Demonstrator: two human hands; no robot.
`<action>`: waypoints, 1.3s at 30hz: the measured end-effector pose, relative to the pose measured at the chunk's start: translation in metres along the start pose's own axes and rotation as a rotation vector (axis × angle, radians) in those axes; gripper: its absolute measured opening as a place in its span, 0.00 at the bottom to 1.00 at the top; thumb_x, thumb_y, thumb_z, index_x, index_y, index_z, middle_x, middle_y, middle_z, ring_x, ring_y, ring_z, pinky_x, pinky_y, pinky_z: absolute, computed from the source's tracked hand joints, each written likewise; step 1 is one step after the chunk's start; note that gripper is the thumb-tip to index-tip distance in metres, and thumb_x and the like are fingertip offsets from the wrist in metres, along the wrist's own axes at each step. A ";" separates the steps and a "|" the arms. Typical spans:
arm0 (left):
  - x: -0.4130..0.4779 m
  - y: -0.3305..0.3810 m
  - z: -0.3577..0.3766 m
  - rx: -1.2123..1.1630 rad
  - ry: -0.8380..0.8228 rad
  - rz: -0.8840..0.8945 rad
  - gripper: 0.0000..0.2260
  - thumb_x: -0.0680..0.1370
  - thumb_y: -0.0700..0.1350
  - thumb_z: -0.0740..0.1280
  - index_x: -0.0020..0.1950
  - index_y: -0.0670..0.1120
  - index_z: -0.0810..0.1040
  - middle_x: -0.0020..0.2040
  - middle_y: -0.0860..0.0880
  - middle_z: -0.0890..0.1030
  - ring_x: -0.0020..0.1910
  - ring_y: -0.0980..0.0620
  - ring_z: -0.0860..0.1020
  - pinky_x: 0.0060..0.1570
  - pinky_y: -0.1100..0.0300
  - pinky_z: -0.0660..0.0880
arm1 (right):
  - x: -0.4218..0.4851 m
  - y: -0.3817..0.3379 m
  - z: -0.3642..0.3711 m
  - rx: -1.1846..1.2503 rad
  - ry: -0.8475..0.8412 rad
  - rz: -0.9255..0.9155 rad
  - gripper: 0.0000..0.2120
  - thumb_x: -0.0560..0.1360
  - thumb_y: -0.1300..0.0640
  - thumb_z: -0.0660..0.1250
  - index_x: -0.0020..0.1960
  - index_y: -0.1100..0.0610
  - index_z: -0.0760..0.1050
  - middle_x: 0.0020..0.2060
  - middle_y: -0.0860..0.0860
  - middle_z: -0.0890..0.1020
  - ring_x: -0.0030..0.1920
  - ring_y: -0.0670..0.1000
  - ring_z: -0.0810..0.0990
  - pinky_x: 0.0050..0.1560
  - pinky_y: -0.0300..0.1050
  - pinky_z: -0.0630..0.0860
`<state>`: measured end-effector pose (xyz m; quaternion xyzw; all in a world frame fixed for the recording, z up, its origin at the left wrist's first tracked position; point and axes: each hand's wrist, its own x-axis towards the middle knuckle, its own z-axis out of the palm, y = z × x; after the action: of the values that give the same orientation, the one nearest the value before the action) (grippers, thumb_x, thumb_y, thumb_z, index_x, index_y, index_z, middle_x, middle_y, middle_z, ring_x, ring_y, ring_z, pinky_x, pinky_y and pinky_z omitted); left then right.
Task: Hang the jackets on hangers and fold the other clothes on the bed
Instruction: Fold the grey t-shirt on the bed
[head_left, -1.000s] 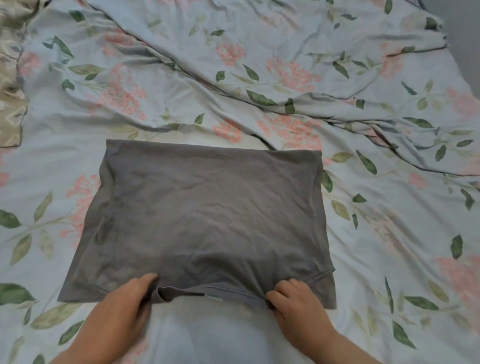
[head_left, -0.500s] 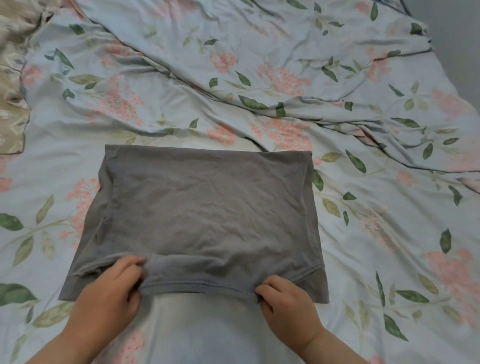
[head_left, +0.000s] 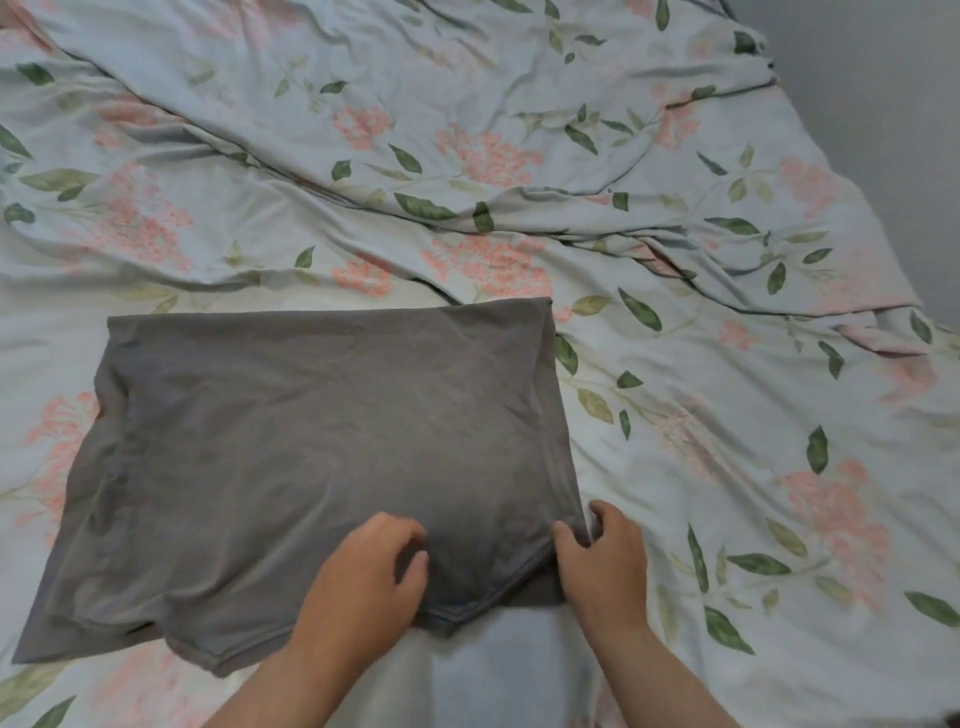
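Grey garment (head_left: 322, 441): lies partly folded and flat on the bed (head_left: 727, 374), towards the near left. Right hand (head_left: 602, 561) pinches its near right corner. Left hand (head_left: 363, 582) rests near the hem, fingers curled, apparently gathering cloth; the pinch itself is hidden. Judged light, limp and thin, so likely to sag. Best held at corners, all layers together.

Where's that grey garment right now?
In the head view, the grey garment lies folded on the floral bedspread, left of centre. The left hand grips its near edge and the right hand pinches its near right corner.
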<state>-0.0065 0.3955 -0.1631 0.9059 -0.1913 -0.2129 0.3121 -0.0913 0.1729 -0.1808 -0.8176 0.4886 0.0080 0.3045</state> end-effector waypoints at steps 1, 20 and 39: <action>0.020 0.014 0.012 -0.057 -0.036 0.007 0.03 0.75 0.48 0.67 0.47 0.52 0.80 0.44 0.55 0.79 0.44 0.54 0.78 0.46 0.60 0.73 | 0.007 0.002 -0.001 0.062 -0.069 0.125 0.18 0.70 0.52 0.75 0.56 0.58 0.75 0.53 0.54 0.79 0.53 0.55 0.77 0.58 0.52 0.74; 0.170 0.074 -0.019 -0.033 -0.037 -0.265 0.06 0.73 0.45 0.64 0.44 0.43 0.71 0.40 0.47 0.74 0.39 0.45 0.73 0.31 0.56 0.65 | -0.068 -0.070 0.015 0.236 -0.358 -0.397 0.10 0.70 0.58 0.71 0.33 0.52 0.72 0.31 0.44 0.72 0.37 0.41 0.73 0.36 0.30 0.65; 0.090 -0.200 -0.242 -0.843 0.286 -0.704 0.03 0.78 0.39 0.67 0.48 0.42 0.79 0.45 0.44 0.85 0.42 0.47 0.83 0.38 0.58 0.78 | -0.239 -0.277 0.186 0.186 -0.878 -0.391 0.10 0.72 0.56 0.62 0.52 0.49 0.67 0.48 0.53 0.81 0.48 0.56 0.78 0.44 0.49 0.73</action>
<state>0.2335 0.6157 -0.1431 0.7320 0.2681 -0.2371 0.5797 0.0592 0.5499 -0.1226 -0.7827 0.1501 0.2513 0.5492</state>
